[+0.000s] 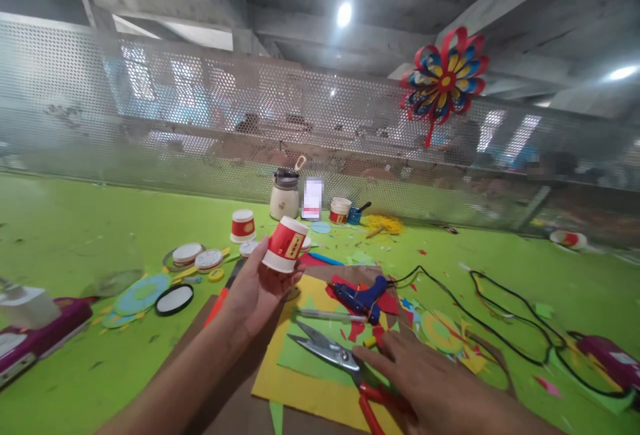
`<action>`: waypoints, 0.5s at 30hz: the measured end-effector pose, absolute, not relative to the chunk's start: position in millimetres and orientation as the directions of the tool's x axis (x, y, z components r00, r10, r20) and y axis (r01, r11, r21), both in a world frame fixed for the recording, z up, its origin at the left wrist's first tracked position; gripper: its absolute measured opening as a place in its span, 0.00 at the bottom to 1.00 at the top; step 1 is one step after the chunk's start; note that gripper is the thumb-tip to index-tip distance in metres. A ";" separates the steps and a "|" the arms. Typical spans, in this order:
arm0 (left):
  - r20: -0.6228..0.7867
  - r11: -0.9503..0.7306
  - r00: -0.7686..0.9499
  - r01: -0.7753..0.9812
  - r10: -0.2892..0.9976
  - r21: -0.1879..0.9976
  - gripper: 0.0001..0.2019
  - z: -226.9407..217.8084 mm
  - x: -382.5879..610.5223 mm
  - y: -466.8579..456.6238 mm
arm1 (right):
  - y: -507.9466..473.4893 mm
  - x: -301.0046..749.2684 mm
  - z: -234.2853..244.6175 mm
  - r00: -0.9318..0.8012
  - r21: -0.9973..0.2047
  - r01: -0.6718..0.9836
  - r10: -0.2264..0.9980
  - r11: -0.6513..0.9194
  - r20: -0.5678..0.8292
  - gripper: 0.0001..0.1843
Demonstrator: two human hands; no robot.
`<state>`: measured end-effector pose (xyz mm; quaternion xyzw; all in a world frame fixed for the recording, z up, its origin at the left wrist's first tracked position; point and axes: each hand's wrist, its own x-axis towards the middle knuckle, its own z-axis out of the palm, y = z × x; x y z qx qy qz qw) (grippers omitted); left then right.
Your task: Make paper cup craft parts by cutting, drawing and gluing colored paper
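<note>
My left hand (260,292) is closed around a red and white paper cup (286,244), held tilted above the work area. My right hand (420,375) lies low over the red handles of the metal scissors (330,350), its fingers stretched out; some of the handle is hidden beneath it. The scissors rest with blades slightly apart on green paper (310,365) and a yellow sheet (267,382). Just beyond them are a silver pen-like stick (330,316) and a blue glue gun (360,296), lying on red paper scraps.
Another paper cup (243,226) stands behind at left, near a lidded bottle (285,195) and a phone (313,198). Tape rolls (174,299) and a purple power strip (47,335) lie left. A black cord (450,295) loops right. A perforated screen (350,142) bounds the table's back.
</note>
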<state>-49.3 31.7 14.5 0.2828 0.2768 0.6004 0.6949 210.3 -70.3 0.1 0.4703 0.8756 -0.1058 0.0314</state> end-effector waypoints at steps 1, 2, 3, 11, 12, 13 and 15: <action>-0.032 0.108 0.124 -0.678 0.992 0.727 0.17 14.2 -49.2 30.9 | -68.5 209.4 -0.2 -0.555 -0.159 0.831 0.814 0.533 -0.174 0.36; -0.020 0.097 0.121 -0.676 0.992 0.730 0.17 14.0 -49.0 30.2 | -66.8 208.4 -0.8 -0.551 -0.165 0.834 0.811 0.526 -0.198 0.37; -0.010 0.087 0.118 -0.673 0.993 0.734 0.17 13.8 -48.7 29.4 | -65.3 207.1 -1.5 -0.541 -0.172 0.840 0.813 0.514 -0.213 0.37; 0.142 -0.170 -0.093 -0.511 0.985 0.843 0.19 21.3 -45.8 21.6 | -55.6 198.4 5.8 -0.402 -0.336 0.887 0.887 0.316 -0.226 0.23; 0.171 -0.216 -0.138 -0.469 0.976 0.856 0.22 22.8 -45.9 20.9 | -55.4 201.7 9.3 -0.405 -0.385 0.875 0.880 0.295 -0.248 0.25; 0.194 -0.252 -0.175 -0.432 0.965 0.866 0.25 24.1 -46.1 20.3 | -55.5 206.3 12.8 -0.410 -0.436 0.859 0.873 0.271 -0.265 0.27; 0.225 -0.296 -0.222 -0.376 0.949 0.878 0.28 25.5 -46.7 19.9 | -56.3 217.2 18.4 -0.419 -0.538 0.816 0.859 0.214 -0.295 0.31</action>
